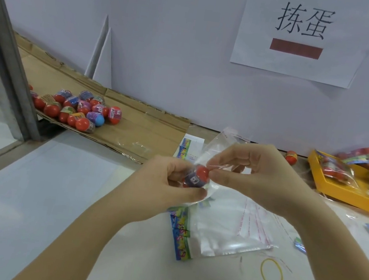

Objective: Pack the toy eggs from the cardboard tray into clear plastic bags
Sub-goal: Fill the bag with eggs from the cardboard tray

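Note:
My left hand (167, 185) grips a red and purple toy egg (197, 176) at the mouth of a clear plastic bag (219, 149). With thumb and fingers my right hand (259, 174) pinches that bag's edge, just right of the egg. Further toy eggs (81, 108) lie in a heap on the flattened cardboard tray (147, 125) at the left. A stack of empty clear bags (221, 225) with colourful header cards lies on the table under my hands.
A yellow tray (346, 193) at the right holds packed bags of eggs. One loose egg (291, 157) lies by the wall. A yellow rubber band (271, 273) lies near the bag stack. A metal post (8, 55) stands at the left.

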`<state>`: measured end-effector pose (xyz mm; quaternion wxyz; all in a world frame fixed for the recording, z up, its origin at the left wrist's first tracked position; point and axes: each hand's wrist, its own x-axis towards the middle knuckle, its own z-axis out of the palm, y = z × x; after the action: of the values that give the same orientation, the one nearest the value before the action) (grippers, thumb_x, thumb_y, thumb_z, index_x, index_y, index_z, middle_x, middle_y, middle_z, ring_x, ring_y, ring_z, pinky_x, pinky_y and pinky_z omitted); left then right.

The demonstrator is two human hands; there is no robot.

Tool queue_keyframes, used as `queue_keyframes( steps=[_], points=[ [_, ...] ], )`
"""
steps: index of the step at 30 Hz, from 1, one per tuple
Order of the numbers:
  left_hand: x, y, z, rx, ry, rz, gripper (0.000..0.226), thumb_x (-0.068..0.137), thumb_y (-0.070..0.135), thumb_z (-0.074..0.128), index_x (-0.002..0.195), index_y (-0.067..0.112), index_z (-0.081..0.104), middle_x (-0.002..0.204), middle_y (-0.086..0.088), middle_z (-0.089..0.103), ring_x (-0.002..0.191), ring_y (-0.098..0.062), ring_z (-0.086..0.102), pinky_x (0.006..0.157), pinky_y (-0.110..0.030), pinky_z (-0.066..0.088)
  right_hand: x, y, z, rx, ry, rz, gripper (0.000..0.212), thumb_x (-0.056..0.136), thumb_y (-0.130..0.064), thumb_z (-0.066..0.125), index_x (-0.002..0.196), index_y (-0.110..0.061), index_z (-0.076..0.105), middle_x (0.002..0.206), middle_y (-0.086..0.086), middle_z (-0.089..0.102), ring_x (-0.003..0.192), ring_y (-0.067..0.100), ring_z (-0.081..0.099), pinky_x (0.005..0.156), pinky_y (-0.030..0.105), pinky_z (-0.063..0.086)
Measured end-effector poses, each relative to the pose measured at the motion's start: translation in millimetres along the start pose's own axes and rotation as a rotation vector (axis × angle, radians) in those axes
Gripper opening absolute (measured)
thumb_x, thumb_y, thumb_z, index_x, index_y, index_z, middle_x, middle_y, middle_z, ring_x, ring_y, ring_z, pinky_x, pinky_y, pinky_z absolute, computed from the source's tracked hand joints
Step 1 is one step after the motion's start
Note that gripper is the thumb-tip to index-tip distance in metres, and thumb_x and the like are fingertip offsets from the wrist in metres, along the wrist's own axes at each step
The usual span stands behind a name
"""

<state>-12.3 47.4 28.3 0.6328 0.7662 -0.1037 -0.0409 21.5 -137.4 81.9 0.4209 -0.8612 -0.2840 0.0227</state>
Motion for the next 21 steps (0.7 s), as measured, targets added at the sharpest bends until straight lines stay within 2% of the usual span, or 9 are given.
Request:
queue_keyframes(
  steps=[2, 4, 6, 9, 11, 13, 15, 18, 21],
  points=[
    [1, -2, 3, 0.022, 0.015, 0.011, 0.018, 0.083, 0.018, 0.075, 0.100, 0.021, 0.075, 0.092, -0.002, 0.076, 0.092, -0.031, 0.070, 0.087, -0.044, 0.056, 1, 1, 2, -0.007, 0.027, 0.008, 0.007, 0.075, -0.024, 0.075, 0.073, -0.030, 0.073, 0.072, -0.024, 0.069, 0.068, -0.009, 0.062, 0.063, 0.005, 0.045],
    [2, -5, 7, 0.035, 0.026, 0.017, 0.019, 0.084, 0.017, 0.075, 0.103, 0.019, 0.074, 0.094, -0.005, 0.075, 0.095, -0.031, 0.069, 0.092, -0.047, 0.054, 2, 3, 3, -0.034, 0.022, 0.029, 0.003, 0.070, -0.033, 0.072, 0.072, -0.032, 0.073, 0.072, -0.024, 0.069, 0.065, -0.004, 0.061, 0.061, 0.008, 0.047],
    [2, -6, 9, 0.023, 0.026, 0.011, 0.019, 0.085, 0.016, 0.074, 0.104, 0.018, 0.074, 0.096, -0.008, 0.075, 0.096, -0.030, 0.070, 0.093, -0.049, 0.053, 2, 5, 4, -0.044, -0.003, 0.030, 0.009, 0.067, -0.039, 0.068, 0.072, -0.036, 0.074, 0.074, -0.024, 0.070, 0.069, -0.003, 0.063, 0.064, 0.010, 0.049],
    [3, -6, 10, -0.003, 0.029, 0.035, 0.017, 0.085, 0.019, 0.074, 0.101, 0.022, 0.075, 0.096, -0.014, 0.073, 0.095, -0.035, 0.068, 0.091, -0.052, 0.053, 2, 6, 5, -0.001, -0.061, 0.018, 0.008, 0.072, -0.037, 0.069, 0.069, -0.043, 0.073, 0.076, -0.022, 0.071, 0.075, -0.007, 0.065, 0.066, 0.009, 0.048],
    [4, -6, 9, -0.032, 0.029, 0.075, 0.017, 0.082, 0.030, 0.074, 0.099, 0.027, 0.076, 0.086, -0.016, 0.071, 0.079, -0.033, 0.066, 0.081, -0.043, 0.055, 3, 9, 6, 0.010, -0.085, 0.016, 0.008, 0.073, -0.037, 0.068, 0.071, -0.044, 0.072, 0.079, -0.020, 0.072, 0.075, -0.007, 0.065, 0.064, 0.011, 0.047],
    [5, -4, 8, -0.082, 0.029, 0.093, 0.025, 0.075, 0.042, 0.070, 0.096, 0.031, 0.076, 0.062, -0.006, 0.057, 0.060, -0.012, 0.051, 0.064, -0.022, 0.047, 3, 10, 6, 0.017, -0.128, 0.048, 0.008, 0.076, -0.041, 0.067, 0.081, -0.038, 0.072, 0.081, -0.016, 0.073, 0.070, -0.003, 0.064, 0.063, 0.020, 0.047],
    [4, -1, 7, -0.139, 0.011, 0.085, 0.023, 0.073, 0.040, 0.067, 0.092, 0.030, 0.078, 0.058, 0.007, 0.052, 0.054, -0.003, 0.045, 0.055, -0.012, 0.041, 3, 11, 7, 0.035, -0.154, 0.070, 0.018, 0.077, -0.046, 0.067, 0.088, -0.032, 0.071, 0.082, -0.013, 0.074, 0.068, 0.000, 0.064, 0.061, 0.023, 0.049],
    [1, 3, 4, -0.216, -0.001, 0.033, 0.022, 0.071, 0.033, 0.068, 0.089, 0.029, 0.078, 0.064, 0.009, 0.066, 0.057, 0.000, 0.058, 0.055, -0.011, 0.047, 4, 11, 10, 0.068, -0.111, 0.053, 0.015, 0.078, -0.042, 0.070, 0.087, -0.031, 0.073, 0.082, -0.013, 0.074, 0.073, 0.000, 0.066, 0.058, 0.015, 0.045],
    [10, 6, 3, -0.364, 0.057, -0.113, 0.037, 0.066, 0.022, 0.072, 0.103, 0.021, 0.075, 0.079, -0.003, 0.075, 0.066, -0.008, 0.070, 0.057, -0.018, 0.054, 6, 11, 10, 0.180, 0.005, 0.084, 0.009, 0.086, -0.027, 0.068, 0.084, -0.019, 0.071, 0.075, -0.003, 0.074, 0.063, 0.007, 0.063, 0.051, 0.019, 0.044]
  ],
)
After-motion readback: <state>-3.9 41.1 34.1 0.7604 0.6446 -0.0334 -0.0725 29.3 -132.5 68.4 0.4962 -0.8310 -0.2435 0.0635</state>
